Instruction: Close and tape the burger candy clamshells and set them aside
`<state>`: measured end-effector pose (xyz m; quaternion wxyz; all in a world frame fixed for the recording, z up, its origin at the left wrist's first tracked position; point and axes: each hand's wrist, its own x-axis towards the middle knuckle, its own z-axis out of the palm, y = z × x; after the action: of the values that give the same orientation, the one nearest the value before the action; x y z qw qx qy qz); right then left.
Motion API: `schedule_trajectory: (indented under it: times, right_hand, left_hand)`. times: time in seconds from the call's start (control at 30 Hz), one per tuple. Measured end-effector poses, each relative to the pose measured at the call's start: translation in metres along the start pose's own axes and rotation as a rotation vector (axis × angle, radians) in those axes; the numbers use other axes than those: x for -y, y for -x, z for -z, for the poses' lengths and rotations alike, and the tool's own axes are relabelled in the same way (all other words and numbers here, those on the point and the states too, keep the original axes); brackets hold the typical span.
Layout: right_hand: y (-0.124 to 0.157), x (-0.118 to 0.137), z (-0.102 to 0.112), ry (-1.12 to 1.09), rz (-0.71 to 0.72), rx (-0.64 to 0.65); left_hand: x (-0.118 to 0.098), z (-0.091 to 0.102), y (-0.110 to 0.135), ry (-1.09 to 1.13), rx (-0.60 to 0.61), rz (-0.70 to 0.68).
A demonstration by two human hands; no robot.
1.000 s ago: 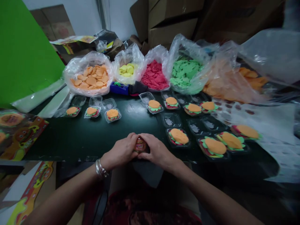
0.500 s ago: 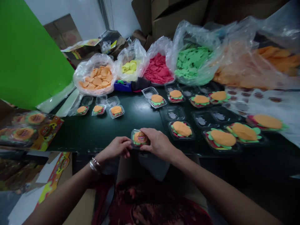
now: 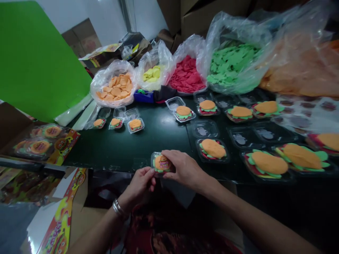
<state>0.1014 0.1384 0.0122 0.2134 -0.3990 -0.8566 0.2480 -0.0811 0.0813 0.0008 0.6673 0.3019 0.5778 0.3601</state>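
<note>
A closed clear plastic box [image 3: 156, 163] holding a toy burger with a printed sticker on its lid is at the table's near edge. My right hand [image 3: 186, 167] wraps over its right side, thumb at the near side and fingers across the top. The fingers of my left hand [image 3: 143, 180] are pinched at the box's near left corner. To the right stands an open box with a toy burger [image 3: 213, 148] in layers of orange, green and red. Smaller open boxes with a burger [image 3: 135, 124] each sit to the left.
Along the back of the dark table [image 3: 116, 144] stand plastic bags of orange pieces [image 3: 116, 87], yellow pieces [image 3: 152, 74], red pieces [image 3: 187, 74] and green pieces [image 3: 233, 65]. A sticker sheet [image 3: 312, 111] lies at right. Packaged burgers [image 3: 39, 146] fill a carton at left.
The view has swung left, so the table's things appear further right. My left fingers have moved from the box's left side to its near left corner. My right hand still holds the box.
</note>
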Motion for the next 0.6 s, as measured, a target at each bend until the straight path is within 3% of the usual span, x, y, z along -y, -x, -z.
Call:
schedule_trajectory:
  times: [0.2,0.3,0.4,0.5,0.53,0.6]
  right_hand:
    - [0.0,-0.005,-0.004,-0.015,0.009,0.018]
    - [0.0,-0.005,-0.004,-0.022,-0.011,0.036]
    - [0.001,-0.006,-0.003,-0.016,-0.02,0.051]
    - [0.001,-0.007,-0.003,-0.019,-0.017,0.063]
    - [0.001,-0.007,-0.003,-0.024,-0.02,0.061]
    - [0.001,-0.006,-0.002,-0.039,-0.035,0.057]
  left_hand:
    - [0.025,-0.014,-0.003,0.046,-0.182,-0.045]
    - [0.023,-0.008,-0.002,0.022,-0.138,0.001]
    - [-0.001,0.007,-0.005,-0.192,-0.089,-0.02]
    - [-0.039,0.018,-0.018,-0.458,-0.193,-0.263]
    - [-0.051,0.019,-0.025,-0.521,-0.145,-0.272]
    - [-0.067,0.017,-0.04,-0.572,0.025,-0.141]
